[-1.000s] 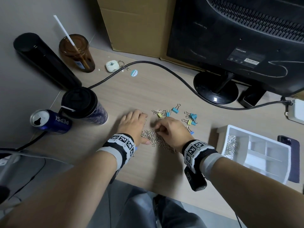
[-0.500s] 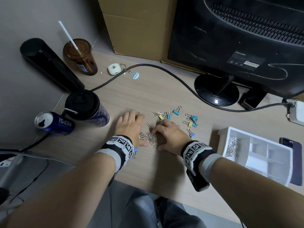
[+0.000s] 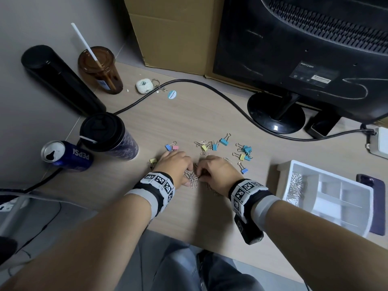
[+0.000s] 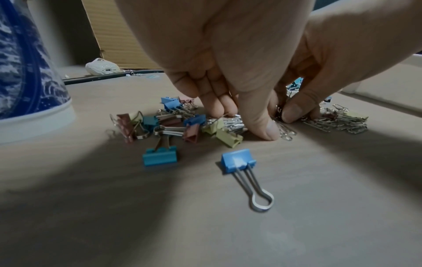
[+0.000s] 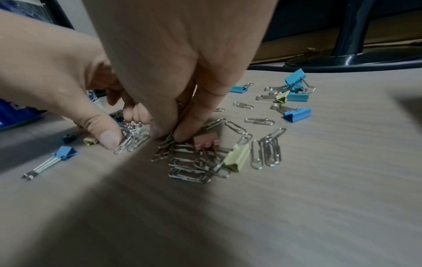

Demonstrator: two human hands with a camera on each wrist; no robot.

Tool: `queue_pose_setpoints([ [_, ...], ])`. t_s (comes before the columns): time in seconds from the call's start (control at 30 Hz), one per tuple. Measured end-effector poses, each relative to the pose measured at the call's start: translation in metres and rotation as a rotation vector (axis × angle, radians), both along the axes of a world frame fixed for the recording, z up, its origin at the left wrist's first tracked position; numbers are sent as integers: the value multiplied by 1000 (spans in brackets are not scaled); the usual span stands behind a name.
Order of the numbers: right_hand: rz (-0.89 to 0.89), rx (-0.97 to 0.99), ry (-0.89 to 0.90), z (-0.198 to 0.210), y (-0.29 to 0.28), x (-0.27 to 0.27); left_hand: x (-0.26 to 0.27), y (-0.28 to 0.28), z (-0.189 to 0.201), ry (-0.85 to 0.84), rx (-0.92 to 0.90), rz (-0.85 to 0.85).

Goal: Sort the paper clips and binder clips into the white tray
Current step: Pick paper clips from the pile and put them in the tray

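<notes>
Left of the grip, a heap of small coloured metal binder clips (image 4: 173, 122) lay on the pale wood-grain tabletop (image 3: 210, 217), one blue binder clip (image 4: 238, 159) apart from it and nearer the wrist. The left hand (image 3: 174, 166) had its fingers curled down, thumb and fingertips gathering a bunch of silver wire paper clips (image 5: 133, 137). Just beside it, the right hand (image 3: 218, 171) pinched more of the same pile with thumb and forefinger; loose paper clips and a pink binder clip (image 5: 206, 141) lay right of that grip. The white plastic divided tray (image 3: 357, 222) stood well right, with paper clips already in its left compartment. Doing this well probably meant lifting wire only, shaking out any snagged binder clip.
</notes>
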State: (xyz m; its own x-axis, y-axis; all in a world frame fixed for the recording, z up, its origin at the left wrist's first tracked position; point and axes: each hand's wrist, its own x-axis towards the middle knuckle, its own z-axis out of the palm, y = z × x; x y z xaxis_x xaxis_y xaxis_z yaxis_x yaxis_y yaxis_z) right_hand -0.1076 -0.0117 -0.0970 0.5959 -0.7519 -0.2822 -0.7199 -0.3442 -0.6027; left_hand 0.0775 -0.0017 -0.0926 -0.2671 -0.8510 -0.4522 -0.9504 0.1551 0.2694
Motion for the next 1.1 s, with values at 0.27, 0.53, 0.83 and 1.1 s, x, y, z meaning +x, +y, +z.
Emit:
queue_pose_setpoints([
  [0.27, -65, 48, 21, 10, 1, -12, -3, 3, 7, 13, 25, 25],
  [0.53, -57, 53, 263, 14, 6, -11, -13, 14, 2, 3, -73, 31],
  [0.83, -24, 62, 141, 11, 0, -1, -12, 9, 7, 72, -11, 54],
  [1.1, -58, 84, 212, 16, -4, -9, -16, 7, 12, 88, 61, 53],
])
